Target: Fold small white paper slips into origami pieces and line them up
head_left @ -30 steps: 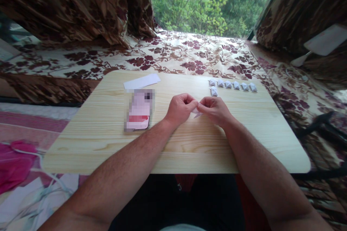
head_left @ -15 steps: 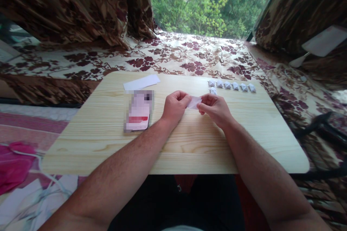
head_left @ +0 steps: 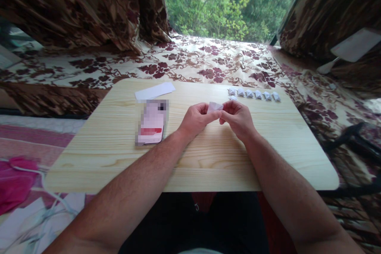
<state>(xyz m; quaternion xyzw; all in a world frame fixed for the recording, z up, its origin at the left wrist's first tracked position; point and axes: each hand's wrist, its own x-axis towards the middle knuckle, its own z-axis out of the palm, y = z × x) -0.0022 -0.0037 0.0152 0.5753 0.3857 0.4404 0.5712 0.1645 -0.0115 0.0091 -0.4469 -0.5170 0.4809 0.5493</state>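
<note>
A small folded piece of white paper (head_left: 214, 106) is held between my two hands over the middle of the table. My left hand (head_left: 197, 119) grips its left side, thumb stretched along the lower edge. At the right end, my right hand (head_left: 237, 116) pinches the paper between thumb and fingers, and the two thumbs nearly meet. Just beyond my right hand, several small folded white paper pieces (head_left: 249, 93) stand in a row, with one more (head_left: 233, 98) partly hidden behind my fingers.
White paper strips (head_left: 155, 91) lie at the table's back left, with a phone (head_left: 152, 123), partly pixelated, in front of them. The wooden table (head_left: 98, 154) has rounded corners. A floral-covered ledge (head_left: 190, 61) runs behind it. Papers and a white cable (head_left: 44, 178) are at lower left.
My left hand has shifted right and its thumb now reaches along the paper toward my right thumb. The paper has tilted up and shows less of its face.
</note>
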